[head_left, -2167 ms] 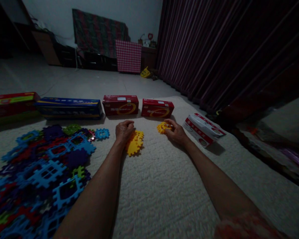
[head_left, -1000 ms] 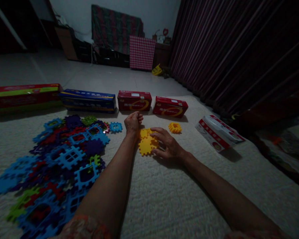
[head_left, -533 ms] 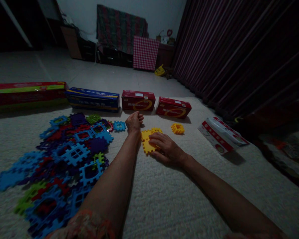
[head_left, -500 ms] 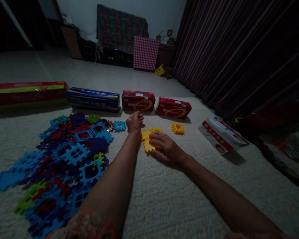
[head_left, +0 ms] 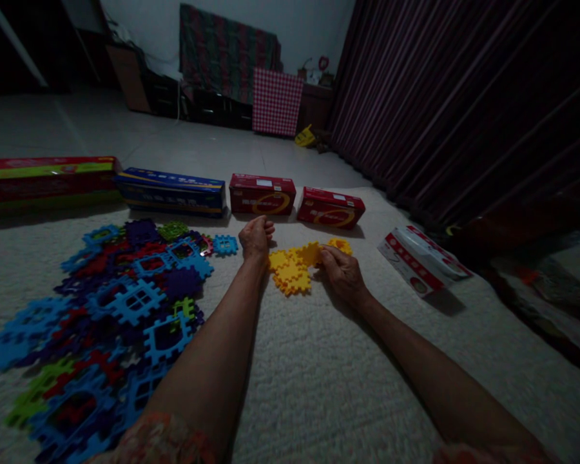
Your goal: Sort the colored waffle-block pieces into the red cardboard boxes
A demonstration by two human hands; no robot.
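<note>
Between my hands, several yellow interlocking plastic tiles [head_left: 292, 276] lie together on the pale quilted mat. My right hand [head_left: 342, 274] pinches one yellow tile [head_left: 310, 253], which is tilted up over the right side of the others. Just behind that hand sits another yellow piece [head_left: 340, 245], partly hidden by it. My left hand [head_left: 256, 238] rests at the left of the yellow tiles with its fingers curled in; whether anything is inside them is hidden. Near its left side lies a small blue window-shaped tile [head_left: 225, 245].
A large pile of blue, purple, red and green tiles [head_left: 135, 299] spreads over the left. Along the back stand a long red-green box [head_left: 48, 183], a blue box [head_left: 171, 192] and two red boxes [head_left: 262, 195]. A white-and-red box [head_left: 418, 261] is at the right, before dark curtains.
My right hand has gone from lying over the yellow tiles to pinching one and lifting it at their right. My left hand stays curled. The view has shifted slightly.
</note>
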